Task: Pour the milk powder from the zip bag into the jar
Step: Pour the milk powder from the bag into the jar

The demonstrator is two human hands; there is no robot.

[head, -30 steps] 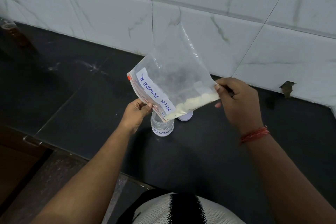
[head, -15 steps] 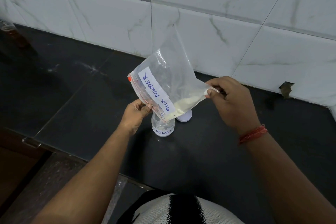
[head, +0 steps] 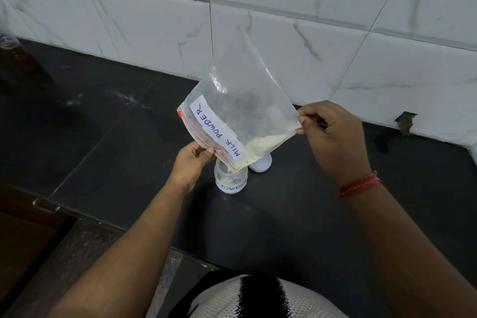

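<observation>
Clear plastic zip bag, pinched at its mouth by the left hand and at its far corner by the right hand, has spread wider than half a second ago, so the milk powder slides toward the jar just beneath the left hand. Labels read "MILK POWDER" and "POWDER".

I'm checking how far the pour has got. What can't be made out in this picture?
- Head view: the jar's mouth, hidden by the bag's lower corner, so falling powder cannot be confirmed.
- The jar's fill level: its wall is too glary and small to read.
- The jar's label: cut off by its curve.
- The lid: partly behind the bag.
- The bottle at the left edge: cropped and dark.
</observation>
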